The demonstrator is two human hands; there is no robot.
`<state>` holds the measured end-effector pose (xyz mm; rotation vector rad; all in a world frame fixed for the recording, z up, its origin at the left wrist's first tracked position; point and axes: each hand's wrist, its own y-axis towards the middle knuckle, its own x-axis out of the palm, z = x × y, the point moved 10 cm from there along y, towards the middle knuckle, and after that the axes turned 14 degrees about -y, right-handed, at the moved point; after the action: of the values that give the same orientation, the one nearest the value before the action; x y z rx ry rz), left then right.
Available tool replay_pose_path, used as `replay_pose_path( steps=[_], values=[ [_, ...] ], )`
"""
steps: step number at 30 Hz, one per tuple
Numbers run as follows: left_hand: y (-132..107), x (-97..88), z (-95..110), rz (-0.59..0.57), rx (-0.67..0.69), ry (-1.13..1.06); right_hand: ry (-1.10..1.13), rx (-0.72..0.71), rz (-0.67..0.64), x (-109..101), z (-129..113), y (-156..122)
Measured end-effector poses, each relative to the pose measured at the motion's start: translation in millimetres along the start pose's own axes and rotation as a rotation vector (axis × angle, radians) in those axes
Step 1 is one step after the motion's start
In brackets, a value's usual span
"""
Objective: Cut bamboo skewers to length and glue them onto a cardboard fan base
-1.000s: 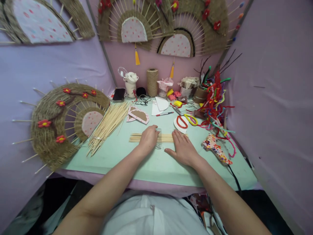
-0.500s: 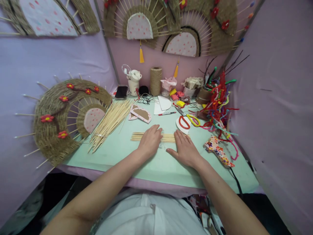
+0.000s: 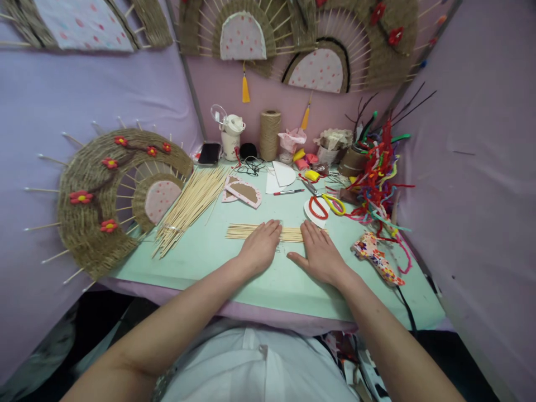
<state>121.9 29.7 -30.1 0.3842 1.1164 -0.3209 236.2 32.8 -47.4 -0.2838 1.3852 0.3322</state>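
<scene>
Head view looking down at a mint-green table (image 3: 201,262) packed with craft stuff. Both hands lie flat, palms down, on a neat row of bamboo skewers (image 3: 240,231) laid side by side near the middle of the table. Left hand (image 3: 260,247) has its fingers stretched out and close together, pressing on the row, not gripping anything. Right hand (image 3: 320,254) is the same deal, spread flat with the thumb sticking out toward the left hand, fingertips over the right end of the row. The two hands sit just beside each other, a small gap between them.

Off to the left there's a loose pile of skewers (image 3: 190,206) fanned out diagonally, and beside that a big woven twine fan (image 3: 96,195) with red flowers. Further back: a twine spool (image 3: 269,134), a red pen (image 3: 288,192), and scissors (image 3: 326,205) with red and yellow handles resting on a white disc. A tangle of pipe cleaners (image 3: 377,178) piles up on the right.
</scene>
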Motion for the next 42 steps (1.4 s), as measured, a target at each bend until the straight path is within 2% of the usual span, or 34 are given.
replay_pose_path(
  steps=[23, 42],
  values=[
    [1, -5.1, 9, 0.002, -0.053, 0.06, 0.025, 0.013, -0.019, 0, 1, 0],
    [2, -4.6, 12, 0.0, 0.002, 0.141, 0.05, 0.013, -0.017, 0, 3, 0]
  ],
)
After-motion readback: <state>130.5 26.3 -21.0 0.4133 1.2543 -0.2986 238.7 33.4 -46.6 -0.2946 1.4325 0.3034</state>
